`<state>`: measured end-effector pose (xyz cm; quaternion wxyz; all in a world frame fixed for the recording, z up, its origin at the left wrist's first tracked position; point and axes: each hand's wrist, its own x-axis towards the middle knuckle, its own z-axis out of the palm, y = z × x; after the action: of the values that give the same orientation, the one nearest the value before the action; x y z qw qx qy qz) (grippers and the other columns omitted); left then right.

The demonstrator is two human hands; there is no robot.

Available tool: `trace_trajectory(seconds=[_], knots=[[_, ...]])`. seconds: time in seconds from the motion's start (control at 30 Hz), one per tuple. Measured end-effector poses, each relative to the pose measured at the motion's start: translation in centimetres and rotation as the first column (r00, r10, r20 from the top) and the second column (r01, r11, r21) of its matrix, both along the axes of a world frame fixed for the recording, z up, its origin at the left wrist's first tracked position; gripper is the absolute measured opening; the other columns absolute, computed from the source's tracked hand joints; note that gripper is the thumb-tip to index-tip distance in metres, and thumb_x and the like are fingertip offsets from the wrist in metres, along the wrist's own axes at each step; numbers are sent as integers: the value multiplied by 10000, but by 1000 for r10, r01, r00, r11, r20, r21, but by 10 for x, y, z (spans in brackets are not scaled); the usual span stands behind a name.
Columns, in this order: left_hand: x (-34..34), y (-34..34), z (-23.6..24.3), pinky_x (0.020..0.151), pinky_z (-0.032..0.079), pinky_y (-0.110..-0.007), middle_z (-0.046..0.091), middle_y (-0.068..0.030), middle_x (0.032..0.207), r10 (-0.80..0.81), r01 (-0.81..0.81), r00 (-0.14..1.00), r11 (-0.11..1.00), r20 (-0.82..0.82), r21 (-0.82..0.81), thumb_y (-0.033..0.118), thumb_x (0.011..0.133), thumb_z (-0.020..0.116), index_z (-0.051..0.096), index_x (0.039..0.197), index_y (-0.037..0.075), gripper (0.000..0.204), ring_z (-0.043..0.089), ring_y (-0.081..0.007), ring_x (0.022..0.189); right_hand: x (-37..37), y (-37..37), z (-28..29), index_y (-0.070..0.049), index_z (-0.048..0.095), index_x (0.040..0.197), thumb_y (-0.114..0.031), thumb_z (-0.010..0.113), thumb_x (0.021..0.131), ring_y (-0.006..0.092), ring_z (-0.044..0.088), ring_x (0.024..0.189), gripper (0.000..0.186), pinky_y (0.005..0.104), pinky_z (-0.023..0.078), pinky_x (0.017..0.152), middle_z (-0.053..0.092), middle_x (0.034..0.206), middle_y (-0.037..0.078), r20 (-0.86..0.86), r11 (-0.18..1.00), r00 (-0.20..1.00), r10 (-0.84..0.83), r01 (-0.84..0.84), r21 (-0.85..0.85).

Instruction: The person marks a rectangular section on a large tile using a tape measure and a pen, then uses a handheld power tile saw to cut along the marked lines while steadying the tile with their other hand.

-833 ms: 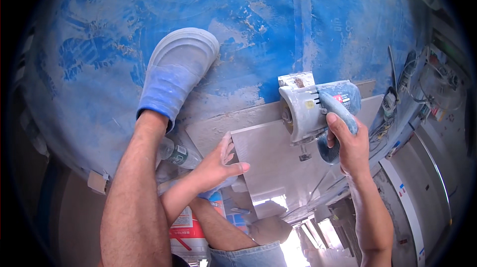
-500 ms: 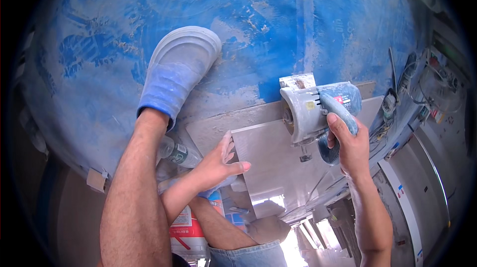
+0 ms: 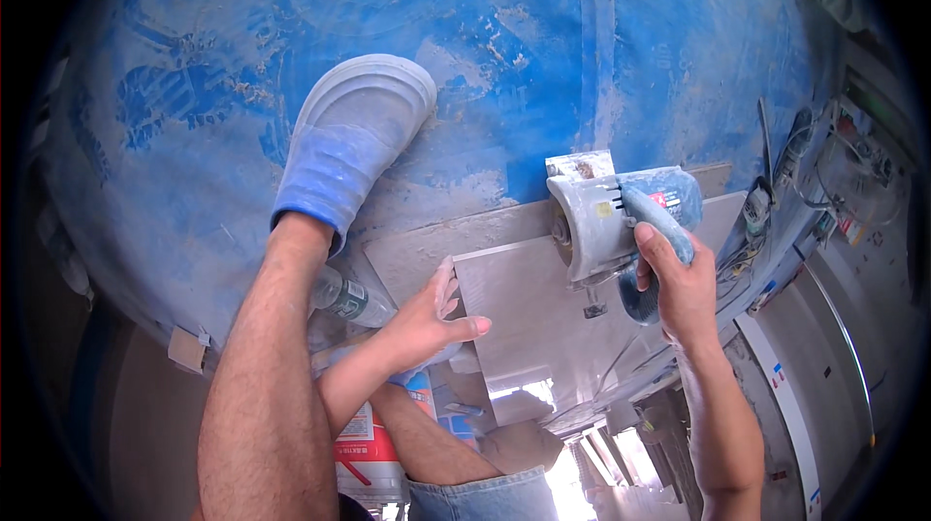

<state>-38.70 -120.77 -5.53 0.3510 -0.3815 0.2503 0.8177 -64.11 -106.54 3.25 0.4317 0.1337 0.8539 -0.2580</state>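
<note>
My right hand (image 3: 682,279) is wrapped round the handle of a dusty handheld power cutter (image 3: 593,230), blue and grey with a metal base plate. The cutter rests over the far edge of a large pale glossy tile (image 3: 519,327); its blade cannot be made out. At the tile's left edge is my left hand (image 3: 432,317), its thumb over the top face and its whitened fingers along the side, gripping that edge. Beneath the tile's far side shows a grey dusty board (image 3: 441,235).
A dusty blue sheet (image 3: 465,114) covers the floor ahead. My blue clog (image 3: 359,143) stands left of the tile, with a clear plastic bottle (image 3: 354,303) beside it. A red and white bucket (image 3: 361,453) is near my legs. Cables and tools (image 3: 766,211) lie at right.
The cutter has shifted very slightly toward me and left, with my right hand still on its handle. My left hand keeps its place at the tile's edge.
</note>
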Motion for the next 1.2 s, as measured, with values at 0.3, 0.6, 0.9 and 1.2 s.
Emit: trace_trajectory(seconds=[0.3,0.6,0.9,1.2], knots=[[3,1,-1,1224,119,-445,65,-283,1614,48,-49,999,998,20,44,200,781,809,-106,1526,-90,1215,80,-373,1523,2,-2,-2,-13,661,857,-353,737,904,64,510,564,352,229,381,505,577,672,-8,13,1000,1000,5,-5,2],[52,-39,36,1105,244,-392,267,-222,1413,-161,175,984,944,70,-282,162,818,766,135,1384,-65,878,261,-303,1330,3,27,75,-18,632,870,-315,739,896,67,503,591,317,227,393,542,560,685,-6,-70,953,970,-231,211,-215],[118,-213,157,971,385,-332,493,-153,1187,-299,558,829,500,473,-662,119,861,718,406,1224,-37,505,465,-224,1114,65,76,215,-14,630,924,-305,677,954,114,533,632,296,266,432,615,567,699,24,-74,574,613,-787,682,-453],[-66,-377,178,831,507,-280,679,-72,972,-389,454,866,354,313,-817,79,900,674,643,1072,-7,194,632,-142,892,123,85,245,-90,555,877,-288,606,993,165,541,656,235,327,458,636,547,717,41,97,46,94,-991,911,-410]])
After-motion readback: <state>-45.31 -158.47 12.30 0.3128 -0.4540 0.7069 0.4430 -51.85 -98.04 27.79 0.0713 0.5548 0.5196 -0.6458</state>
